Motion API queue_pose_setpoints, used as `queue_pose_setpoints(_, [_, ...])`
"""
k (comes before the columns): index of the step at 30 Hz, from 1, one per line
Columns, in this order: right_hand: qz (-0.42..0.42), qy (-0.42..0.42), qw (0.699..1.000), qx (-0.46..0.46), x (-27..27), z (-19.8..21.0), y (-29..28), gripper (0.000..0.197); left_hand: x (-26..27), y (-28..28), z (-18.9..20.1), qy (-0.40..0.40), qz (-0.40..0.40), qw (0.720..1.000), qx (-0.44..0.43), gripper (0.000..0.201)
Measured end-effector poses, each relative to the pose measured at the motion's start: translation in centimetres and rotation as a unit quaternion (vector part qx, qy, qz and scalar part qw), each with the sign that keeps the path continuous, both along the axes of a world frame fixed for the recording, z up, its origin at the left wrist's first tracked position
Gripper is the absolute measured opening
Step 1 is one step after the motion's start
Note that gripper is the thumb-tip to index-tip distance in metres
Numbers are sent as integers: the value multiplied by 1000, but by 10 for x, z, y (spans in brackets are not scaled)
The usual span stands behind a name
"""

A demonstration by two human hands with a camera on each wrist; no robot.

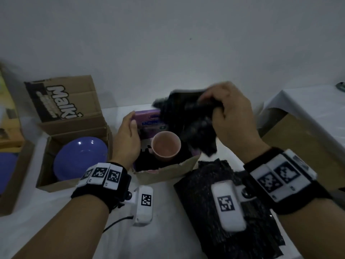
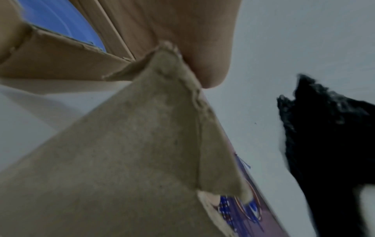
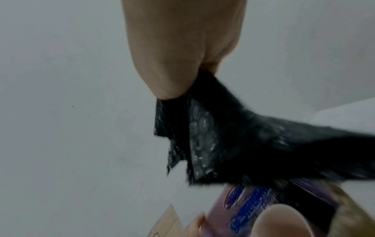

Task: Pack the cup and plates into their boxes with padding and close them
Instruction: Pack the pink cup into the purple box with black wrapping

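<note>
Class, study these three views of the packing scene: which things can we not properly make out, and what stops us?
- Black bubble wrap gripped by the right hand: motion-blurred in the head view, shape unclear.
- Purple box: print unreadable, blurred in all views.
- Left hand: fingertips hidden behind the box flap.
- Pink cup: base hidden inside the box.
- Blue plates: count hidden by the cardboard box wall.

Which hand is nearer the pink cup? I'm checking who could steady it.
Left. The left hand grips the small box's wall beside the pink cup; the right hand holds black bubble wrap above it.
</note>
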State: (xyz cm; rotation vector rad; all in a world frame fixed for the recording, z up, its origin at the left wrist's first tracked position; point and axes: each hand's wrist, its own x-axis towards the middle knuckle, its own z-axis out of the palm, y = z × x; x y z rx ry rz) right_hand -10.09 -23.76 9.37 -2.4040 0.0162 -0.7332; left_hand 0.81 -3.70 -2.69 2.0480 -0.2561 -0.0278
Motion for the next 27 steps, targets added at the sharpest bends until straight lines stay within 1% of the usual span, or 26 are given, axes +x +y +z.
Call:
queue_pose_setpoints(1, [-11,-24,999,-18,9,0,6,40,0,0,1,3,5,1000,-5,38])
queue_pose_setpoints(2, [-9,-6,999,-38,18,-5,14,45,0,-1,2,4,9,1000,-9,38])
queue_pose_setpoints(4, [25,98,989,-106,32,-27,30,62,-1,0,2,3,13,1000,-16,37])
queue_pose_setpoints(5, [40,135,975,-171,37,-42,37,64,-1,0,2,3,16,1000,-20,38])
queue_pose_setpoints(6, [61,146,959,-237,41,-55,43,62,-1,1,2,1,19,1000,-24,38])
queue_pose_setpoints(7, [91,156,942,-283,45,-67,47,60,0,1,2,0,22,999,-26,39])
queue_pose_setpoints(8, [123,174,930,-301,48,-77,50,61,0,1,1,1,23,999,-26,40])
queue_pose_setpoints(10, [184,223,908,-304,54,-95,52,61,0,0,2,7,23,999,-25,40])
queue_pose_setpoints(11, [205,235,900,-304,58,-102,54,59,0,0,2,9,23,999,-25,40])
queue_pose_setpoints(13, [232,244,899,-279,65,-112,53,51,1,0,1,12,22,999,-28,38])
queue_pose_setpoints(15, [243,262,901,-246,74,-109,52,39,2,0,-2,12,18,999,-33,36])
queue_pose_setpoints(17, [249,284,894,-241,84,-103,53,31,4,0,-5,8,18,999,-39,36])
queue_pose_setpoints(20, [261,295,885,-248,100,-98,63,32,4,-1,-6,10,22,999,-43,36])
queue_pose_setpoints(23, [287,348,864,-225,111,-103,73,31,5,0,-6,14,21,999,-42,37])
queue_pose_setpoints(26, [303,395,845,-194,114,-98,71,23,5,1,-7,11,24,999,-42,37])
queue_pose_setpoints(27, [307,389,850,-178,113,-94,68,19,5,0,-8,10,25,999,-43,37])
